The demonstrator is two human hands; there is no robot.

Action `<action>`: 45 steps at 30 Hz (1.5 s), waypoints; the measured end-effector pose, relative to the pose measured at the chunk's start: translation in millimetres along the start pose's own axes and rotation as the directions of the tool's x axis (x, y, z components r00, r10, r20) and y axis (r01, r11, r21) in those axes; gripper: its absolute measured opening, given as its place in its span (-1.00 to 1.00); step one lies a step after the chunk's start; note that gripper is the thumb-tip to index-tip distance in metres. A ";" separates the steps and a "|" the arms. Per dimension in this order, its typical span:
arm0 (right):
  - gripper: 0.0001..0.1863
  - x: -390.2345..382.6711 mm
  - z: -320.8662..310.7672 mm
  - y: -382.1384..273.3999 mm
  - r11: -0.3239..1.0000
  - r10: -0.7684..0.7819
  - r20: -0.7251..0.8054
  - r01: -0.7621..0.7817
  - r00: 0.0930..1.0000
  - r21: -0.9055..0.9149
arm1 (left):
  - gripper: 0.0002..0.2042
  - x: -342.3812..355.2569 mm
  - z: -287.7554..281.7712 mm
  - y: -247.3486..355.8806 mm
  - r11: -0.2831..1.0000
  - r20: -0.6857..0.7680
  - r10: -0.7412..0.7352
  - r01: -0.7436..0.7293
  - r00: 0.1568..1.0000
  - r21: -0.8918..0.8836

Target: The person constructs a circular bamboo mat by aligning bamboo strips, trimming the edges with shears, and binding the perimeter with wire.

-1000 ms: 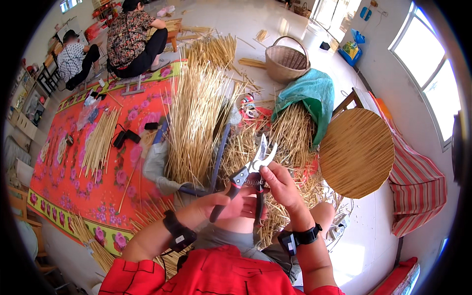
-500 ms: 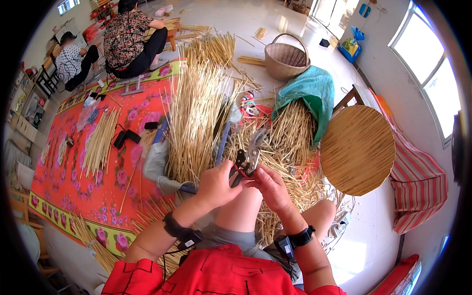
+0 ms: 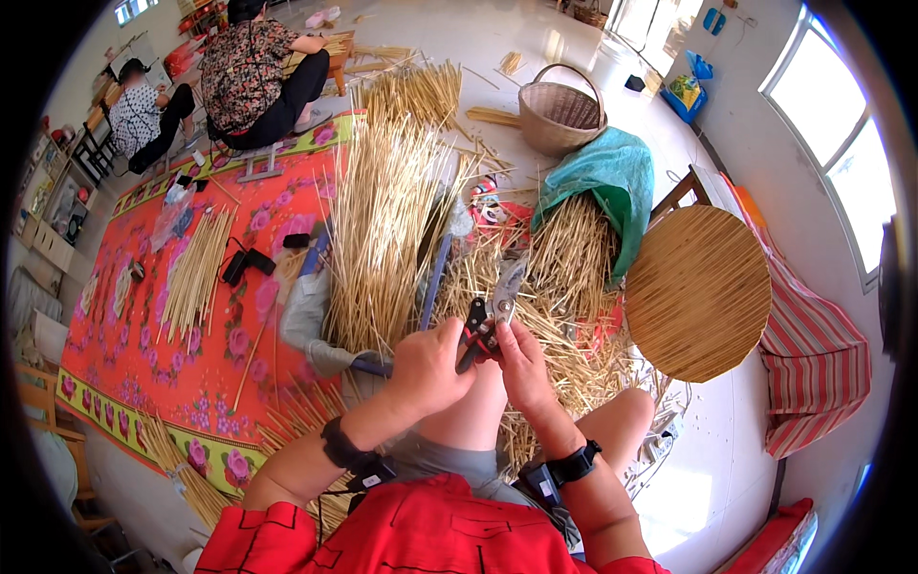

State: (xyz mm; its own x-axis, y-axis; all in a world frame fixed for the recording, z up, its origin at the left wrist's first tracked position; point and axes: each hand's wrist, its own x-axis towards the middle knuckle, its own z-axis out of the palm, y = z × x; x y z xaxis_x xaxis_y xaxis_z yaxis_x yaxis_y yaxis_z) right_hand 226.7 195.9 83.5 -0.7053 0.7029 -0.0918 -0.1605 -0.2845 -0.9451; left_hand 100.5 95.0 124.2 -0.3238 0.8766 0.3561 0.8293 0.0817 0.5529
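Note:
A pair of pruning shears (image 3: 502, 294) with black handles and a metal blade is between my two hands, over my lap. My left hand (image 3: 432, 368) is closed round the handle side, with its thumb up against the black part. Thumb and fingers of my right hand (image 3: 521, 371) pinch the shears just below the pivot. The blade points up and away from me. Under the shears lies a heap of short cut straw-like stalks (image 3: 569, 349). Just beyond my left hand, a thick bundle of long stalks (image 3: 382, 239) rests in a blue-edged frame (image 3: 436, 277).
A round slatted panel (image 3: 698, 292) leans at the right by a striped cloth (image 3: 813, 392). A green sack (image 3: 612, 177) spills stalks near a wicker basket (image 3: 562, 124). On the left, more stalks (image 3: 198, 277) lie on a red floral mat (image 3: 124, 325). Two people (image 3: 251, 81) crouch at the far left.
The shears have swung so their blade points further up and right and shows more sharply. My right hand has shifted its pinch slightly; my left hand has moved slightly right.

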 end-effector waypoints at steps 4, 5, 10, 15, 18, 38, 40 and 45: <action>-0.66 -0.5 4.6 -1.9 1.000 0.027 -0.066 -0.026 0.997 0.006 | -0.59 -2.3 -1.2 4.7 1.000 -0.013 0.007 -0.008 1.000 -0.026; -0.65 -0.2 2.9 -1.5 1.000 0.016 -0.049 -0.016 0.999 0.006 | -0.59 -2.2 -1.6 5.0 1.000 -0.015 0.006 -0.007 1.000 -0.024; -0.50 -2.9 -4.5 -9.6 0.966 0.099 0.044 -0.107 0.994 0.237 | -0.58 -1.8 -2.0 2.3 0.999 -0.013 0.014 -0.015 1.000 -0.051; -0.48 -5.4 -5.9 -17.2 0.967 0.085 0.077 -0.101 0.993 0.234 | -0.57 -3.4 -0.7 1.0 0.994 -0.004 -0.022 0.022 1.000 -0.106; -0.48 -5.3 -9.7 -11.9 0.969 0.115 0.056 -0.124 0.992 0.213 | -0.57 -2.2 -3.9 2.6 0.984 0.020 -0.076 0.078 0.997 -0.157; -0.76 -106.6 -184.6 -77.7 0.997 0.062 -0.678 -0.082 0.732 0.003 | -0.51 -115.0 -30.6 -299.4 0.519 -0.407 -0.751 0.846 0.520 0.123; -0.76 -118.8 -196.5 -79.7 0.997 0.051 -0.705 -0.073 0.707 0.000 | -0.51 -123.9 -35.2 -308.0 0.521 -0.331 -0.774 0.840 0.540 0.152; -0.73 -136.1 -227.0 -77.9 1.000 0.030 -0.717 -0.017 0.696 0.025 | -0.47 -140.2 -26.7 -319.5 0.541 -0.323 -0.763 0.827 0.560 0.155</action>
State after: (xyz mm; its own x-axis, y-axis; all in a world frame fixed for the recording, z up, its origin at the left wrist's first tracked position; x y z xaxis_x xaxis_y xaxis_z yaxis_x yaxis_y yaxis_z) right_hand 492.0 270.4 98.5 -0.0005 0.9484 -0.3172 -0.1659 -0.3129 -0.9352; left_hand -131.2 -66.6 -82.3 -0.9611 0.2753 0.0209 0.2515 0.8422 0.4769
